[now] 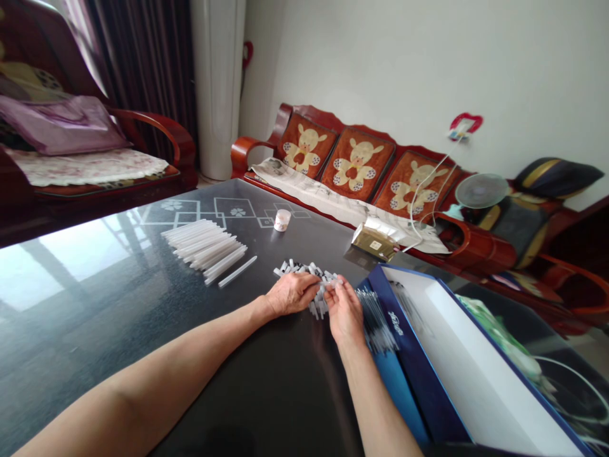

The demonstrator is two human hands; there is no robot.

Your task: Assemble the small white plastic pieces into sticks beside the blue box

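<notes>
While the left hand (pixel 291 293) clasps short white plastic tubes (pixel 297 270), the right hand (pixel 345 311) pinches them. A navy cardboard box (pixel 410 362) sits at three o'clock.

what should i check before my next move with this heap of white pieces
Hands in place: ok, the left hand and right hand both touch the heap of short white pieces.
Heap in order: not ok, the pieces lie crossed at all angles.
Pieces undamaged: cannot tell, they are too small in this view.
Long white sticks kept apart: ok, the bundle of long white sticks lies to the left, not touching the heap.
Stray stick: not ok, a single white stick lies apart from the bundle.
Box open: ok, the blue box shows its white inside.
</notes>
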